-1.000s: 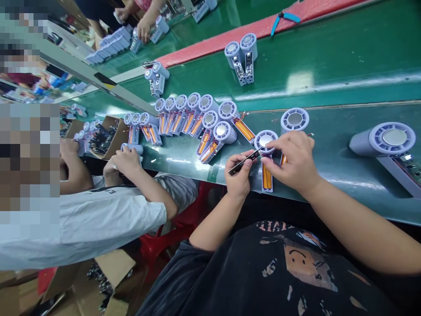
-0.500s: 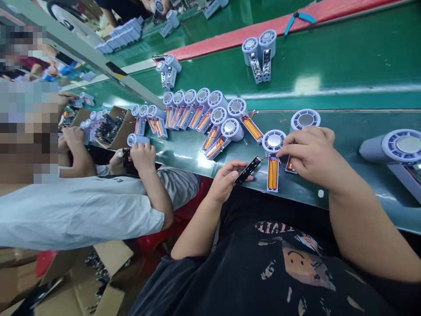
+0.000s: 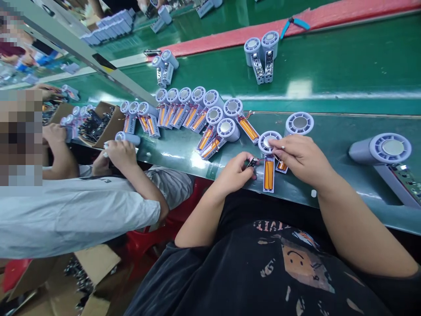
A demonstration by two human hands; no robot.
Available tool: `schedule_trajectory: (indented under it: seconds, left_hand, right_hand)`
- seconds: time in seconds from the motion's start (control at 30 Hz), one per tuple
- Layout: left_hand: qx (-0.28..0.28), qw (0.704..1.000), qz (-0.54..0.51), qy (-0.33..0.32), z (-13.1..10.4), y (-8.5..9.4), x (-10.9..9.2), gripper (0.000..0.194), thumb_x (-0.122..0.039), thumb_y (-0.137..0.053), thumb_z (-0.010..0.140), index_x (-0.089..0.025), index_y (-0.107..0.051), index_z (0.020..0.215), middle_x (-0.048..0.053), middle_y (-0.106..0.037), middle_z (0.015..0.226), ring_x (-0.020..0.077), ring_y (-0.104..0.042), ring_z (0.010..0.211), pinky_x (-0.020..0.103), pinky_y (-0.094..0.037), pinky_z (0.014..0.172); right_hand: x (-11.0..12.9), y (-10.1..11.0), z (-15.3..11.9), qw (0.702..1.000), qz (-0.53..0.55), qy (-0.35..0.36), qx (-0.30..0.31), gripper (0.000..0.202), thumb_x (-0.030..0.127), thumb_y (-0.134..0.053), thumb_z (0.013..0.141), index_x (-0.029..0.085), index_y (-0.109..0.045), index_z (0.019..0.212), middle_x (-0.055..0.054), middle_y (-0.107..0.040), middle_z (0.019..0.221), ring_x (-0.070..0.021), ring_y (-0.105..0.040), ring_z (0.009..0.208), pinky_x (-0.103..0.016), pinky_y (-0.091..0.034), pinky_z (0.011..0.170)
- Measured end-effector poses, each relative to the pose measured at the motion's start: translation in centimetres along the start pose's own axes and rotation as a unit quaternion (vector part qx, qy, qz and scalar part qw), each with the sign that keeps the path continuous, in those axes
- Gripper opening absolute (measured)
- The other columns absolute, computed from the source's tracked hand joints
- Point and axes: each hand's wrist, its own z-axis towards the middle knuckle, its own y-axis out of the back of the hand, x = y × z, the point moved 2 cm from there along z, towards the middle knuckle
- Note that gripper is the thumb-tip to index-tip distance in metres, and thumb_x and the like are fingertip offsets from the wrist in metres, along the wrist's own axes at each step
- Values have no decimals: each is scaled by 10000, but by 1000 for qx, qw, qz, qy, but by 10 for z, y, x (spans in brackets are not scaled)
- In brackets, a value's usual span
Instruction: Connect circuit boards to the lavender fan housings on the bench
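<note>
Pinching a small black circuit board (image 3: 252,162) just left of the open-handled handheld fan (image 3: 269,166), the left hand (image 3: 237,172) hides most of the board (only one end peeks out). Thumb and forefinger of the right hand (image 3: 301,159) sit close together over that fan's right edge; I cannot tell what they grasp. Right of that fan, a neighbouring fan (image 3: 299,123) is partly covered.

Fans (image 3: 265,143): lavender, silver centres
Battery packs (image 3: 269,175): orange
Circuit board (image 3: 252,163): black
Tabletop (image 3: 345,169): green
Pliers (image 3: 301,23): bright blue
</note>
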Motion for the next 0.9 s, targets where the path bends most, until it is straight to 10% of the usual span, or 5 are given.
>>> schedule_trajectory:
  seconds: [0.1,0.23,0.37,0.67,0.9]
  left_hand:
    - [-8,996,-85,13,2,-6,4,290,-124,-624,803,-210,-574,1075,-42,-637,715,82,-543,490,197,-433,487]
    - [-3,996,-81,-22,2,-11,3,532,-257,-693,862,-301,-528,1366,57,-664,1189,49,-586,492,181,-428,398]
    - [-14,994,0,-105,-1,-16,-2,401,-279,-621,939,-330,-568,1333,83,-384,1607,24,-662,624,145,-518,470]
    - [-29,990,27,-139,0,-26,3,164,-306,-525,1013,-298,-578,1168,70,-298,1653,26,-654,621,218,-586,521]
    - [-63,959,158,-227,1,-23,-7,272,-464,-608,972,-227,-611,1104,134,-433,1551,300,-591,1290,331,-641,779]
  right_hand:
    - [3,-3,-1,996,67,-52,-16,337,304,-618,920,262,-685,1248,-22,-735,863,-201,-637,757,-373,-459,764]
    - [8,-2,0,989,126,-69,-29,175,303,-687,856,235,-695,1017,-3,-698,775,-178,-595,665,-348,-454,690]
    - [11,-3,0,997,74,-8,-30,159,304,-592,938,263,-744,912,-23,-744,840,-214,-642,804,-407,-448,819]
    - [11,-9,-6,996,67,-21,-51,152,237,-591,928,265,-645,1067,-10,-714,884,-234,-645,884,-422,-418,859]
    - [17,-8,-6,998,-26,22,-56,163,259,-564,947,274,-719,994,-11,-724,882,-234,-619,910,-415,-360,864]
